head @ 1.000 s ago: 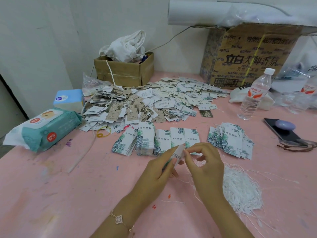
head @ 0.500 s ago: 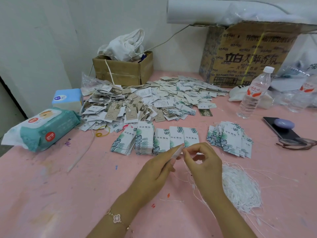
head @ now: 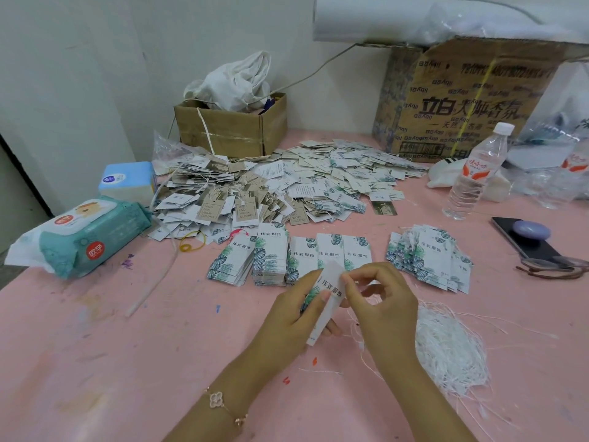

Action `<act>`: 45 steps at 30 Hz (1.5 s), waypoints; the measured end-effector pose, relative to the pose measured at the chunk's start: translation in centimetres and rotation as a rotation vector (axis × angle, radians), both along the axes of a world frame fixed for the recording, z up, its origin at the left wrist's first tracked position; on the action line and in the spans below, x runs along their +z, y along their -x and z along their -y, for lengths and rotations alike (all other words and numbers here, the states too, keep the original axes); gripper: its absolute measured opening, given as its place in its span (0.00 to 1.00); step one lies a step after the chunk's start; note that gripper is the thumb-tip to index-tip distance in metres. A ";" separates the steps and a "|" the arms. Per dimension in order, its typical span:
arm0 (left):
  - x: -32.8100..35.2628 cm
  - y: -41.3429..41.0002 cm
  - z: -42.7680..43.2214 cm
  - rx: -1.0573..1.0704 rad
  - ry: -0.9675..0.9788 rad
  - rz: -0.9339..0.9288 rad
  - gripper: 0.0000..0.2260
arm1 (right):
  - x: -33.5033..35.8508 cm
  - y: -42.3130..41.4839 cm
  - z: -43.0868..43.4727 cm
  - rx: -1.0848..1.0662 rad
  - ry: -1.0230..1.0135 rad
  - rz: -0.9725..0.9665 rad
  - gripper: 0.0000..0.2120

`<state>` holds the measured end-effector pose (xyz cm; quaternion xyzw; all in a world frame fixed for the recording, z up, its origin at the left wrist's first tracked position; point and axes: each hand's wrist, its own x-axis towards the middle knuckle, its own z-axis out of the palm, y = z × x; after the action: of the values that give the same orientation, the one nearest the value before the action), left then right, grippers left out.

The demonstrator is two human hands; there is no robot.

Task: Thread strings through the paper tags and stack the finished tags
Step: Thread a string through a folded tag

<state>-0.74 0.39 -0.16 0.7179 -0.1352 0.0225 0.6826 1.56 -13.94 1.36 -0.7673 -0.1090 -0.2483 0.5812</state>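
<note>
at the lower centre of the frame, a person's left hand grips a leaf-printed paper tag by its long edges, held tilted above the pink table. the right hand meets it, fingertips pinched at the tag's top corner; a thin white string trails below. the tag looks light and fairly stiff, best held by its edges; the string looks limp and slippery. a bundle of loose strings lies at lower right, and neat tag stacks sit just above the hands.
</note>
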 end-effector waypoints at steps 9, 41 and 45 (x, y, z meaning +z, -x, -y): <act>0.1 0.3 -0.2 -0.033 -0.014 -0.011 0.15 | -0.2 -0.2 0.1 0.000 0.095 0.080 0.10; 0.9 0.6 0.0 -0.087 0.180 -0.154 0.14 | -1.2 0.0 0.0 -0.030 0.211 0.218 0.04; 0.7 0.6 0.0 -0.040 0.067 -0.050 0.13 | -1.0 -0.2 0.1 -0.064 0.265 0.274 0.02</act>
<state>-1.36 0.36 0.52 0.6919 -0.1318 -0.0046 0.7099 1.74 -14.03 0.31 -0.7992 -0.1944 -0.3520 0.4467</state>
